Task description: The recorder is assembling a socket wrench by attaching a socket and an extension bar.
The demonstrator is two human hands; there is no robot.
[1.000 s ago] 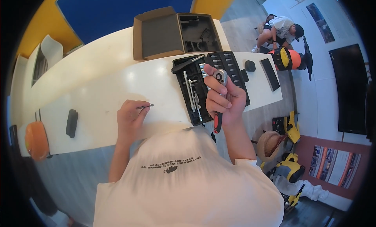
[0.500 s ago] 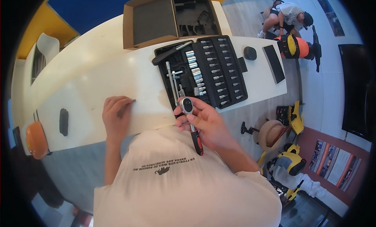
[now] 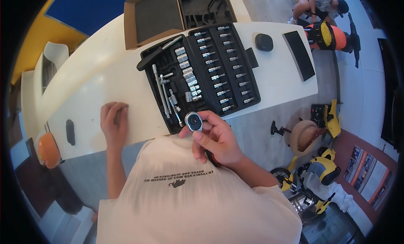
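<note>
A ratchet wrench [image 3: 193, 122] is gripped in my right hand [image 3: 219, 141], its round chrome head turned up and much of its dark handle hidden behind my fingers. My left hand [image 3: 113, 122] is over the white table with its fingers pinched together; a tiny dark piece shows at the fingertips, too small to name. Beyond my right hand lies an open black socket set case [image 3: 148, 77]. Chrome sockets [image 3: 188, 73] sit in its left half beside extension bars [image 3: 160, 90], and rows of bit sockets [image 3: 217, 77] fill the right half.
An open cardboard box [image 3: 131, 25] with a dark foam insert stands behind the case. On the white table [image 3: 90, 84] are a dark rounded object [image 3: 264, 42], a flat black bar [image 3: 299, 55] and a dark strip [image 3: 70, 132]. Another person [image 3: 317, 6] crouches at the far right.
My view has shifted, so the case sits further left. The ratchet wrench has tipped, its head now facing me and its handle less visible. My left hand stays pinched.
</note>
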